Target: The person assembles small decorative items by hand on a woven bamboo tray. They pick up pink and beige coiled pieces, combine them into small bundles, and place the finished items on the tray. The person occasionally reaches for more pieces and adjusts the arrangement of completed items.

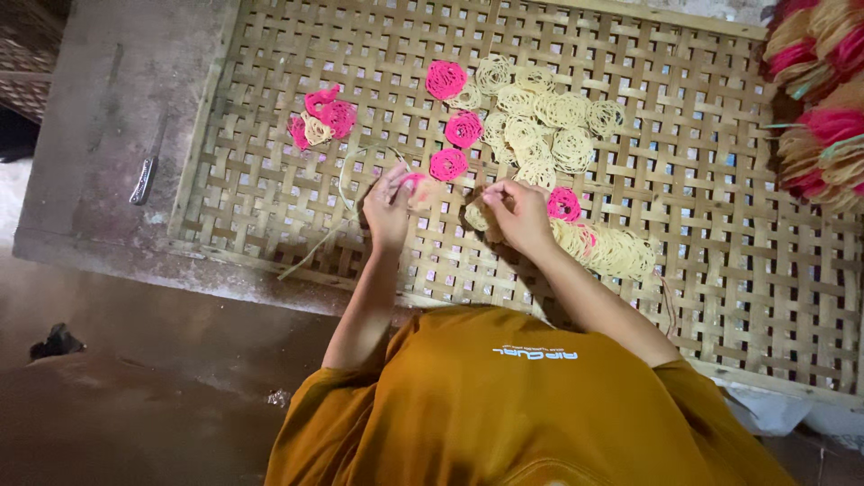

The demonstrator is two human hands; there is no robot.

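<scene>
While we look down from the head view, the woven bamboo tray (720, 270) is our landmark; it lies on a grey counter (117, 135) and fills most of the frame. Both hands sit near the tray's front middle. Our left hand (387, 209) pinches a small pink-and-cream noodle disc (421, 189) at its edge, fingers closed on it, a thin pale strip (346, 175) curling off beside it. Our right hand (520, 214) is curled, fingertips pressed on another cream disc (477, 216); how firmly it grips we cannot tell.

We judge the discs very light, thin, lacy, probably brittle and easy to crack; best taken at the rim with fingertips or slid flat underneath, never squeezed across the middle.

Around them: a stacked row of cream discs (616, 252) lies on the tray just right of the right hand, a pink disc (564, 204) touching that hand. A loose cluster of cream discs (549, 126) sits beyond the hands, three pink discs (447, 79) along its left side. A small pink-cream group (319, 121) lies toward the tray's left edge. Bundled pink and tan discs (823, 99) pile up at the tray's far right corner. Off the tray's left edge, a small dark metal tool (144, 180) rests on the counter. Nothing blocks the hands; only the near stack crowds the right wrist.
</scene>
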